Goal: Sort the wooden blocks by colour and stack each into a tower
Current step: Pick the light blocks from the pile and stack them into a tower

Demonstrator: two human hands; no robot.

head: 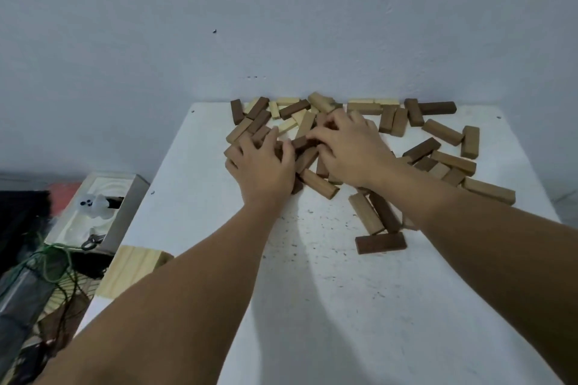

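Several wooden blocks in dark brown, mid brown and pale wood lie scattered across the far half of the white table (pixel 312 291). The thickest heap (pixel 300 122) is at the back centre against the wall. My left hand (pixel 261 169) lies palm down on the heap's left part, fingers spread and curled over blocks. My right hand (pixel 350 150) rests on the heap's middle, its fingertips on a dark brown block (pixel 301 142). Whether either hand grips a block is hidden. A dark brown block (pixel 381 242) lies alone nearest me.
A stack of pale wooden blocks (pixel 133 269) sits at the table's left edge. Left of the table, lower down, are a box with a small white ghost figure (pixel 93 205) and green cords (pixel 53 262). The grey wall stands right behind the table.
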